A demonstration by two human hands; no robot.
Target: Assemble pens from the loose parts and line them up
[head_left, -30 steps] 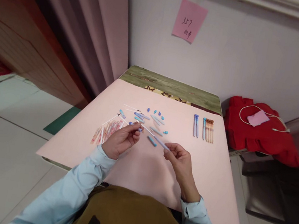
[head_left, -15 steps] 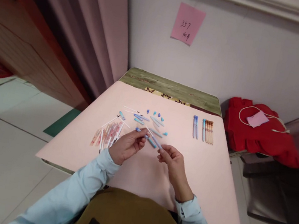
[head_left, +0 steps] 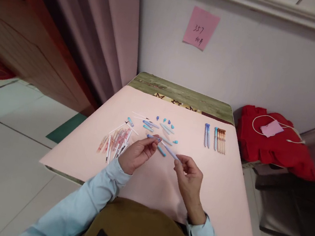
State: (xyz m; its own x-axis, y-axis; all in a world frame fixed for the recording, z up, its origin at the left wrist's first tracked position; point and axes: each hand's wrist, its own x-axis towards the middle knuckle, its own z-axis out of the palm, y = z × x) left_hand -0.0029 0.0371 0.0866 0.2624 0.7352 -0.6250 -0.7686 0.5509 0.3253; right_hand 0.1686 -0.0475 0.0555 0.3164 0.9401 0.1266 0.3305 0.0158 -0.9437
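My left hand (head_left: 139,156) pinches a short blue upper pen barrel (head_left: 151,136) between thumb and fingers. Closed on a pale lavender lower pen barrel (head_left: 171,152) is my right hand (head_left: 190,178). A white refill (head_left: 163,144) sticks out of that barrel, its end meeting the blue piece near my left fingertips; whether it has entered cannot be seen. Just below on the table lies a teal barrel piece (head_left: 161,151). Beyond my hands are more blue barrels (head_left: 150,124), pale lower barrels (head_left: 167,128) and several small blue caps (head_left: 169,122).
Pinkish barrels and white refills (head_left: 115,141) are heaped left of my left hand. At the right stand out two blue pens (head_left: 207,135) and a row of brown-topped pens (head_left: 221,141) beside a light-blue one. A red cloth (head_left: 274,143) with a white cable lies beyond the table's right edge.
The refill, earlier pointing up past the left piece, now lines up with its end. My right hand has shifted slightly right and down with the lower barrel.
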